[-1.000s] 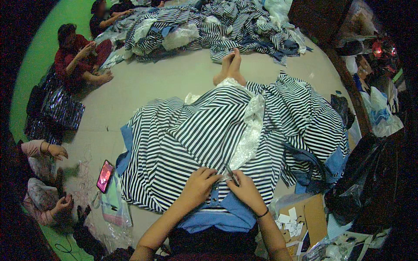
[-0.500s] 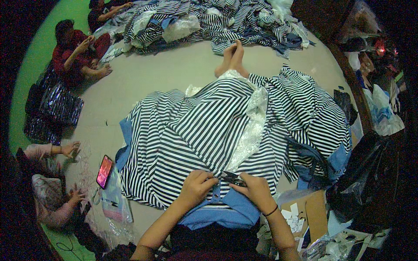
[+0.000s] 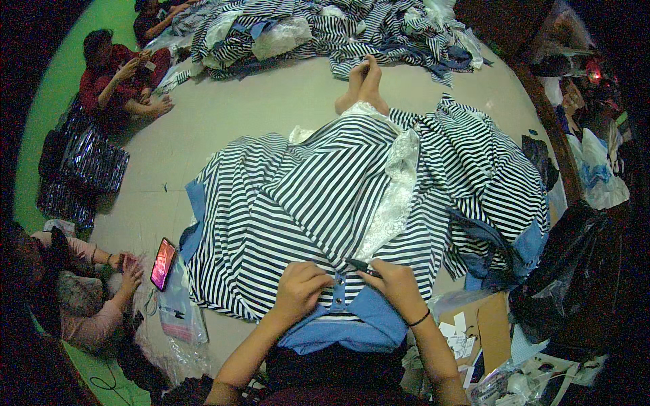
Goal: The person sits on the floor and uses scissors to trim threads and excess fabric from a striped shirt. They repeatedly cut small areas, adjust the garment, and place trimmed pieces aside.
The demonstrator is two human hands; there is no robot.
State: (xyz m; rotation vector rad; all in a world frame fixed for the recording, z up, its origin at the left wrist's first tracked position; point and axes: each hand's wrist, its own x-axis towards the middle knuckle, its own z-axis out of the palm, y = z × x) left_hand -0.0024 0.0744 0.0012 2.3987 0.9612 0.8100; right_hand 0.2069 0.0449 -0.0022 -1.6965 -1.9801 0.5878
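Observation:
Across my lap and stretched-out legs lies a black-and-white striped shirt (image 3: 257,237) with a blue collar (image 3: 345,333) nearest me. A blue button placket (image 3: 338,292) runs up from the collar between my hands. My left hand (image 3: 300,292) is closed at the left edge of the placket, its fingertips pinching the fabric there. Just right of the placket, my right hand (image 3: 398,287) is closed around small dark thread snips (image 3: 361,267), which point left over the stripes. White lace (image 3: 393,203) trims the garment beyond my hands.
More striped clothing (image 3: 487,162) lies to the right, and a big pile (image 3: 379,34) sits at the far side. A phone (image 3: 162,264) and plastic bags are at left, beside a seated person (image 3: 101,284). Another person (image 3: 122,81) sits far left. Cardboard (image 3: 493,331) and tags lie at right.
The snips have turned slightly in my right hand, and the blades look closer together. My left hand stays by the placket. The near-left person's hands have come together.

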